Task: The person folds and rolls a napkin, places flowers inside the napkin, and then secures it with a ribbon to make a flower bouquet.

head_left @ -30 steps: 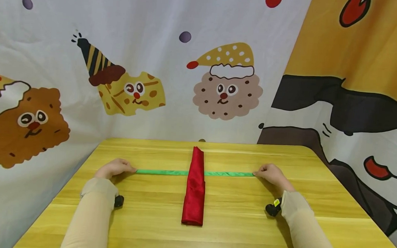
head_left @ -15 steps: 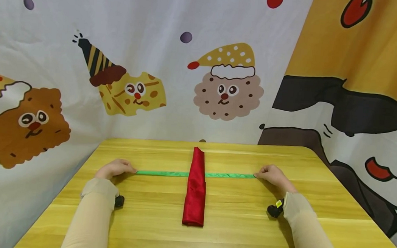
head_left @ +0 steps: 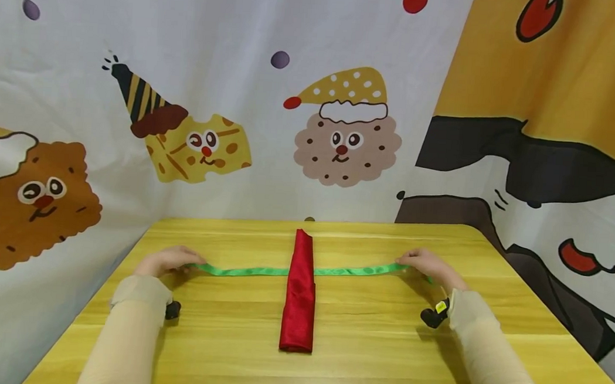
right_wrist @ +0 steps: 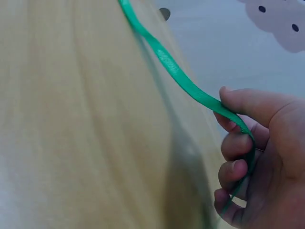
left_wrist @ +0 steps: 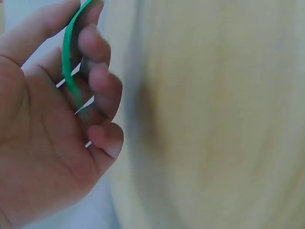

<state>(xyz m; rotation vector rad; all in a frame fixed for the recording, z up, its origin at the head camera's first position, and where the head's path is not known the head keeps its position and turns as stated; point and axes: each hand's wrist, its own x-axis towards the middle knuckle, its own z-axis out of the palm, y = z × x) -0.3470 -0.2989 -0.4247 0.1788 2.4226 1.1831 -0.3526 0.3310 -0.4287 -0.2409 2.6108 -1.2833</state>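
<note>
A green ribbon (head_left: pixel 252 271) runs left to right across the table, passing out of sight at the long folded red cloth (head_left: pixel 298 309). My left hand (head_left: pixel 171 259) pinches the ribbon near its left end between thumb and forefinger; in the left wrist view a tail of ribbon (left_wrist: pixel 68 57) trails into the curled fingers. On the other side my right hand (head_left: pixel 430 266) pinches the ribbon toward its right end. In the right wrist view the ribbon (right_wrist: pixel 174 69) rises off the table to the thumb, and its tail slips down past the curled fingers. Both stretches sag slightly.
The wooden table (head_left: pixel 360 360) has light yellow grain. Behind it hangs a white curtain (head_left: pixel 233 29) printed with cartoon biscuits and cheese. A small black device sits at each wrist.
Both hands have moved slightly outward, the right one also lifting a little. The ribbon, straight before, now curves and sags. The red cloth stays in place.
</note>
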